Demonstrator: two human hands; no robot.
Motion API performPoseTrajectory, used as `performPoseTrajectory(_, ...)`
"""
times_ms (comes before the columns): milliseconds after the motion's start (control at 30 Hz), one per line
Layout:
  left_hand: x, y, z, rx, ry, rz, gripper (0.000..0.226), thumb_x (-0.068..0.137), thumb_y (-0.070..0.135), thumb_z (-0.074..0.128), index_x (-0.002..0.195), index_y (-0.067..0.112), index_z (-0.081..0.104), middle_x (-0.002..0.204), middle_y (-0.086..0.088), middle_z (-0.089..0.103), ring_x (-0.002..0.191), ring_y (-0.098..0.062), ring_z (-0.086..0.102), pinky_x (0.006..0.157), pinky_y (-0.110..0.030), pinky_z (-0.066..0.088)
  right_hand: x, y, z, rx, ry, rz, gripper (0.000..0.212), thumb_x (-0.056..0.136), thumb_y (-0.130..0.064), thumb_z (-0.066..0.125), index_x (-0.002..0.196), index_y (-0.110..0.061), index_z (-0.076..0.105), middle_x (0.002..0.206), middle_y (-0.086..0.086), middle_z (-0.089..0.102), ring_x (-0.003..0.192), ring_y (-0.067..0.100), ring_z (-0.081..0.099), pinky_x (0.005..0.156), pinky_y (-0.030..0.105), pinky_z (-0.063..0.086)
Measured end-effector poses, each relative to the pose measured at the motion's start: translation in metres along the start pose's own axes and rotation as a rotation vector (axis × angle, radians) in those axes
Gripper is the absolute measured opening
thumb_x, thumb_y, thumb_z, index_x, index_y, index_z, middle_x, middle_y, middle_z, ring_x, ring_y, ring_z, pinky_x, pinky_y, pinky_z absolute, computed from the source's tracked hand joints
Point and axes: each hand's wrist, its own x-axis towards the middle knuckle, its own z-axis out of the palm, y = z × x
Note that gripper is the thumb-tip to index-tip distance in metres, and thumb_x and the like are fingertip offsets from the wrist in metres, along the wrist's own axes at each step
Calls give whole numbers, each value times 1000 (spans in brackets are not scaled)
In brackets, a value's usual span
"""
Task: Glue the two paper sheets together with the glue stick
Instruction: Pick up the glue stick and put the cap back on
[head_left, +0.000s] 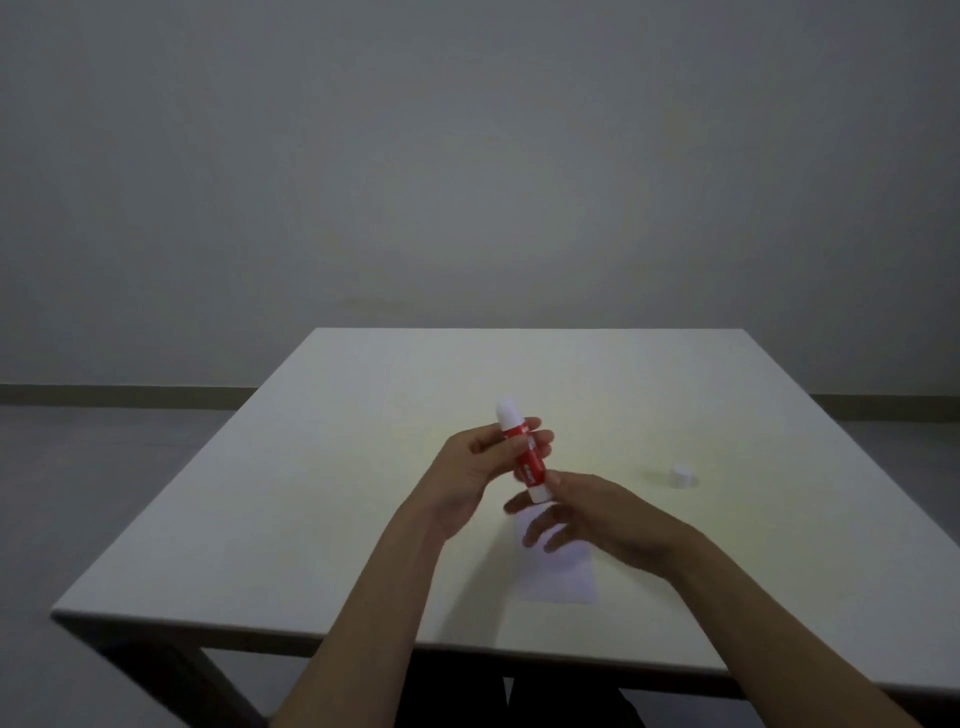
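A red glue stick (527, 457) with a white exposed tip pointing up is held above the table, tilted slightly. My left hand (480, 462) grips its red barrel. My right hand (587, 512) pinches the white base at the bottom with thumb and forefinger, its other fingers spread. The white cap (679, 476) stands on the table to the right, apart from both hands. White paper (558, 574) lies flat on the table under my right hand; whether it is one sheet or two stacked, I cannot tell.
The white table (291, 519) reaches a grey wall at the back. Its front edge runs near my forearms, with a dark leg at the lower left. Grey floor lies to the left and right.
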Motion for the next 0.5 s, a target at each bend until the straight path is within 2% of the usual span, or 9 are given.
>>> performPoseTrajectory(67, -6, 6, 8, -58, -66, -23, 31, 72, 24, 66, 100, 12, 69, 95, -1, 77, 94, -16, 71, 78, -20, 55, -5, -1, -1, 307, -152, -9, 43, 98, -34, 36, 118, -3, 58, 100, 14, 72, 77, 26, 66, 73, 32, 56)
performPoseTrajectory(133, -9, 8, 11, -93, -66, -13, 29, 72, 23, 67, 98, 11, 69, 92, -2, 77, 90, -16, 72, 75, -20, 56, -11, -1, 1, 376, -145, -65, 39, 95, -33, 43, 102, -3, 67, 78, 10, 71, 63, 22, 62, 65, 28, 53)
performPoseTrajectory(167, -11, 10, 13, -91, -39, 0, 25, 73, 21, 67, 96, 11, 71, 91, -2, 77, 89, -16, 72, 75, -20, 56, -12, -1, 3, 319, -61, -106, 35, 92, -36, 49, 91, -9, 71, 69, 6, 69, 57, 19, 59, 62, 27, 51)
performPoseTrajectory(233, -12, 9, 18, -69, 63, 23, 12, 77, 15, 69, 87, 15, 76, 89, -3, 77, 88, -18, 73, 79, -23, 56, -12, -1, 10, 37, 232, -178, 24, 84, -37, 62, 71, -20, 71, 57, 1, 64, 48, 15, 55, 59, 31, 50)
performPoseTrajectory(267, -12, 7, 20, -65, 126, 20, 10, 76, 13, 71, 83, 16, 77, 88, -3, 77, 87, -18, 72, 84, -26, 55, -10, 0, 15, -143, 425, -205, 21, 81, -35, 68, 67, -19, 69, 54, 0, 61, 46, 15, 52, 58, 35, 48)
performPoseTrajectory(333, -12, 4, 29, -64, 250, -4, 9, 73, 15, 76, 81, 16, 77, 84, -3, 77, 85, -17, 73, 97, -35, 48, -6, 7, 30, -588, 804, -257, 27, 74, -32, 76, 71, -11, 60, 54, 0, 57, 46, 20, 49, 53, 32, 45)
performPoseTrajectory(367, -13, 1, 33, -48, 294, -12, 10, 72, 17, 77, 82, 16, 77, 83, -2, 78, 84, -15, 73, 101, -37, 45, -5, 11, 37, -781, 933, -277, 32, 71, -33, 79, 72, -9, 57, 57, 1, 58, 46, 23, 50, 51, 31, 43)
performPoseTrajectory(433, -14, 0, 40, -6, 335, -18, 13, 71, 20, 78, 83, 16, 76, 82, -1, 78, 83, -14, 73, 104, -39, 42, -3, 16, 42, -909, 1021, -270, 39, 68, -36, 80, 73, -11, 51, 62, 3, 60, 48, 26, 51, 50, 31, 44)
performPoseTrajectory(500, -17, 2, 39, 0, 318, -21, 20, 69, 20, 79, 87, 12, 76, 83, -3, 78, 85, -16, 73, 104, -39, 42, -5, 8, 34, -615, 856, -157, 42, 69, -46, 76, 77, -15, 49, 71, 2, 61, 54, 18, 53, 54, 29, 45)
